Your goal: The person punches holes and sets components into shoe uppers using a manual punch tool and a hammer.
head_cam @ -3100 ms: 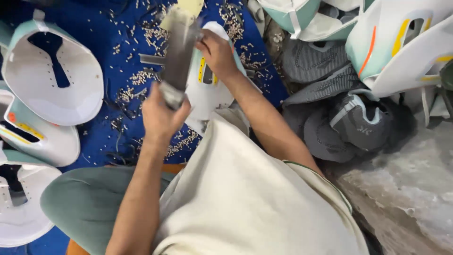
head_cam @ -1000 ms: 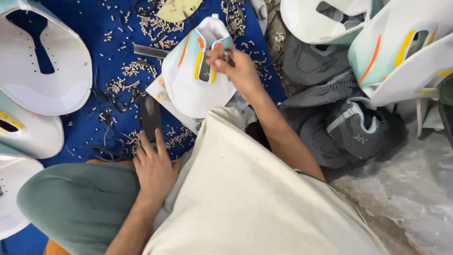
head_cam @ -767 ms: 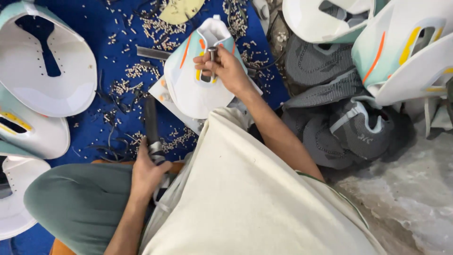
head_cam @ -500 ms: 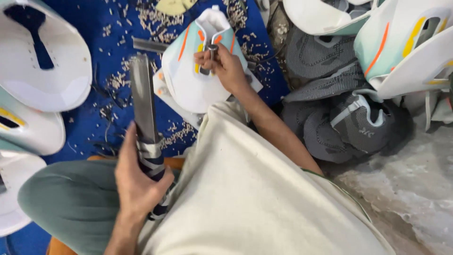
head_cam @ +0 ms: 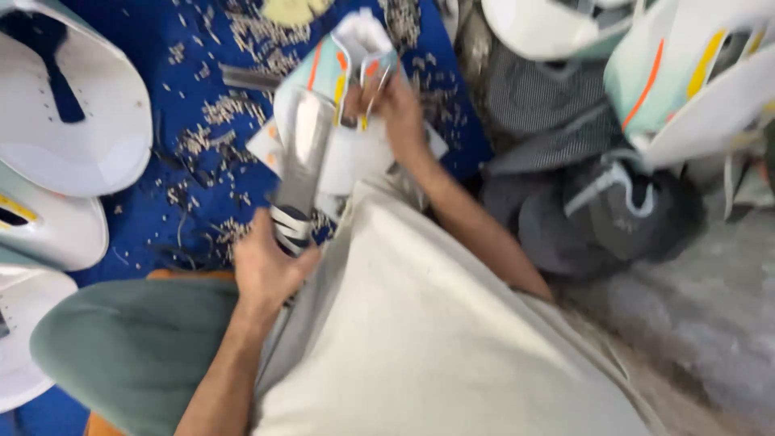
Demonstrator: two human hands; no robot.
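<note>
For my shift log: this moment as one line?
left hand: grips flat metal tool | right hand: holds white shoe upper | blue mat: scraps

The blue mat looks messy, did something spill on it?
Yes. Small pale scraps lie scattered across the blue mat, thickest beside the white shoe piece the right hand grips. The left hand holds a flat metal tool over it.

Floor workshop: stacked moulded shells (head_cam: 73, 113), scattered trimmings (head_cam: 218, 113)
</note>
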